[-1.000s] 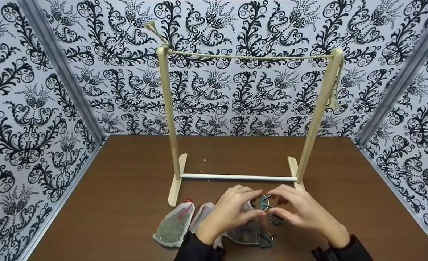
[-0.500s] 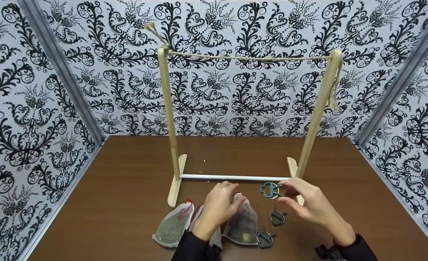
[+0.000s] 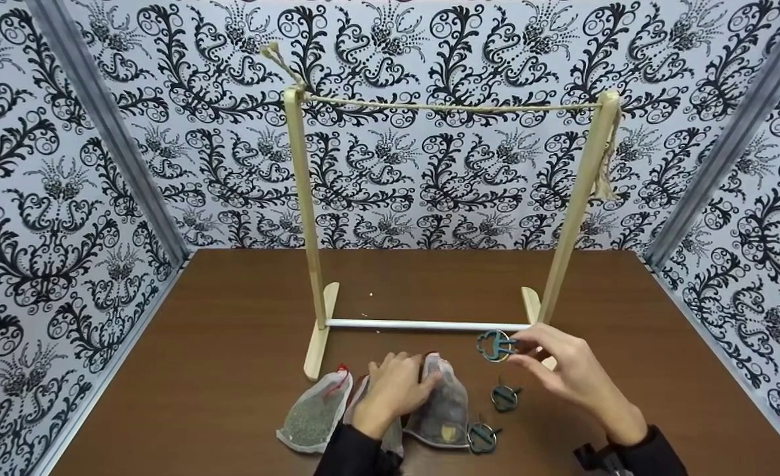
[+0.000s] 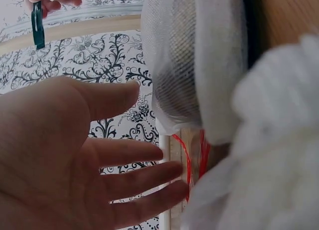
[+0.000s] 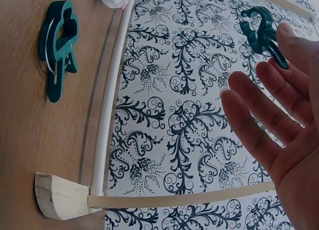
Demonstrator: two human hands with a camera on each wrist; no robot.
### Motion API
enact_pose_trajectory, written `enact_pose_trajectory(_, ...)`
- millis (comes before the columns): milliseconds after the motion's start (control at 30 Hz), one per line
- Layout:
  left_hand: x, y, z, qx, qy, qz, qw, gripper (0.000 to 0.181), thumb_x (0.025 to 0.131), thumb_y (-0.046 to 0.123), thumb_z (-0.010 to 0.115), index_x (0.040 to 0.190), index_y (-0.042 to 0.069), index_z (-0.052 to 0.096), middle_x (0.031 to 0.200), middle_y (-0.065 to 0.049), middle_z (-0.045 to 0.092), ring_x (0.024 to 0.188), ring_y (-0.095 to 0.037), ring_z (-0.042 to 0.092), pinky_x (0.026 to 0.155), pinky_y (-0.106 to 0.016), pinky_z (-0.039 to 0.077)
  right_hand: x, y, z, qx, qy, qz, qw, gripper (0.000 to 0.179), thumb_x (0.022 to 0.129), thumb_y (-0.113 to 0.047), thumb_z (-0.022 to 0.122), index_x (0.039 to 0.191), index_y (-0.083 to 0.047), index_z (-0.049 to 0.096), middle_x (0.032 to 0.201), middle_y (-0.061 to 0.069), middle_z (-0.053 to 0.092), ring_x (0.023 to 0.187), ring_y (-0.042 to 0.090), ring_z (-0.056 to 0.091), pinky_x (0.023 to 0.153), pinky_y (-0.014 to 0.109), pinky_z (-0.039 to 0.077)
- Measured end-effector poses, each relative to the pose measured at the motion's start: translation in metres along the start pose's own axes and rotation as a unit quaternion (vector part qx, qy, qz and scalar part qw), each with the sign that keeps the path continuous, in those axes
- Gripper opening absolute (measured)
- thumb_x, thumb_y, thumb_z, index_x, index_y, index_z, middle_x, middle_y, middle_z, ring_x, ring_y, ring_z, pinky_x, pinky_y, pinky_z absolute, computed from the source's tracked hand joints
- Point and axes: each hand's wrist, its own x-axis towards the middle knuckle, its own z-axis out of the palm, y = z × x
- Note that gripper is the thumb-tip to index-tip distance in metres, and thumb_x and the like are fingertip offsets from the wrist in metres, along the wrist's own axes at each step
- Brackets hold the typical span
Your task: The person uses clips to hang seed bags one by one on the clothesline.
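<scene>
Nearest, the near clip (image 3: 482, 438) is lying well in front of the stand (image 3: 307, 218), with the far clip (image 3: 504, 398) sitting closer to the stand's right foot. Three bags are resting before the stand: the green bag (image 3: 317, 411) in front of its left foot, the middle bag (image 3: 395, 441) half hiding, the dark bag (image 3: 444, 403) lying between the feet.

Over those bags, in front of the stand, the left hand (image 3: 396, 387) is hanging loosely open, gripping nothing — whether the thumb is touching the dark bag, I'm not able to tell. The right hand (image 3: 565, 363), by the stand's right foot, is half-curling and pinching the held clip (image 3: 496, 346) by its handles.

For a clean pick-up, I'd be closing the left fingertips on the gathered neck, by the red string (image 4: 203, 153) — slack mesh would probably be slipping. The right pinch should be staying light but square.

Farthest, the rope (image 3: 449, 106) is stretching across the stand's top.
</scene>
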Motion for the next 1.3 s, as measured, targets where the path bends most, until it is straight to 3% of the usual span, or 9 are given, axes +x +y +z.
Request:
enact_pose_trajectory(333,-0.002,0.001,0.0,0.018,-0.035,-0.012,0.9991,0.05,0.094,0.048,0.066,0.119,0.006,0.071,0.117,-0.015,0.064,0.112,-0.037,0.057,0.088,-0.065,0.042,-0.001,0.003,-0.003,-0.018,0.01,-0.009,0.9997,0.031,0.077,0.006,0.083,0.103,-0.007,0.073,0.093,0.001,0.07,0.07,0.005,0.062,0.06,0.012,0.05)
enact_pose_trajectory(467,-0.002,0.0,0.003,0.012,-0.017,-0.01,0.9997,0.044,0.094,0.044,0.067,0.115,0.005,0.072,0.115,-0.016,0.063,0.11,-0.037,0.057,0.085,-0.064,0.043,-0.002,0.004,-0.003,-0.022,0.011,-0.019,0.9995,0.02,0.084,0.001,0.079,0.103,-0.004,0.073,0.094,0.004,0.071,0.071,0.008,0.064,0.061,0.013,0.051)
enact_pose_trajectory(667,-0.002,-0.004,0.007,0.013,0.044,-0.001,0.999,0.028,0.09,0.033,0.075,0.097,0.006,0.073,0.111,-0.016,0.058,0.105,-0.035,0.053,0.078,-0.057,0.045,-0.002,0.006,-0.002,-0.03,0.014,-0.03,0.999,0.012,0.092,-0.008,0.074,0.103,-0.003,0.073,0.096,0.006,0.072,0.077,0.014,0.068,0.063,0.017,0.053)
enact_pose_trajectory(767,-0.001,-0.006,0.008,0.018,0.05,-0.003,0.9986,0.023,0.088,0.03,0.078,0.089,0.009,0.069,0.112,-0.016,0.059,0.106,-0.035,0.054,0.079,-0.056,0.045,-0.002,0.007,-0.002,-0.035,0.014,-0.03,0.9988,0.011,0.093,-0.01,0.073,0.103,-0.004,0.073,0.096,0.005,0.072,0.078,0.014,0.068,0.063,0.02,0.053)
enact_pose_trajectory(1033,-0.002,-0.007,0.01,0.032,0.04,0.006,0.9987,0.016,0.091,0.021,0.073,0.079,0.013,0.066,0.099,-0.011,0.06,0.097,-0.033,0.056,0.078,-0.058,0.043,-0.003,0.007,-0.003,-0.037,0.012,-0.026,0.9989,0.012,0.091,-0.006,0.075,0.103,-0.005,0.073,0.096,0.004,0.072,0.077,0.013,0.068,0.065,0.018,0.053)
enact_pose_trajectory(1167,-0.001,-0.006,0.011,0.013,0.027,0.0,0.9996,0.03,0.093,0.039,0.07,0.078,0.013,0.065,0.101,-0.012,0.06,0.1,-0.036,0.056,0.08,-0.062,0.042,-0.003,0.007,-0.003,-0.04,0.009,-0.024,0.9988,0.012,0.09,-0.005,0.075,0.102,-0.006,0.073,0.095,0.003,0.072,0.076,0.012,0.067,0.064,0.017,0.053)
enact_pose_trajectory(1300,-0.001,-0.005,0.01,0.003,-0.014,-0.011,0.9998,0.039,0.086,0.051,0.077,0.077,0.015,0.062,0.1,-0.012,0.06,0.103,-0.037,0.056,0.085,-0.065,0.041,-0.003,0.008,-0.004,-0.048,0.011,-0.023,0.9985,0.008,0.094,-0.009,0.073,0.101,-0.007,0.074,0.094,0.001,0.072,0.074,0.01,0.066,0.062,0.018,0.051)
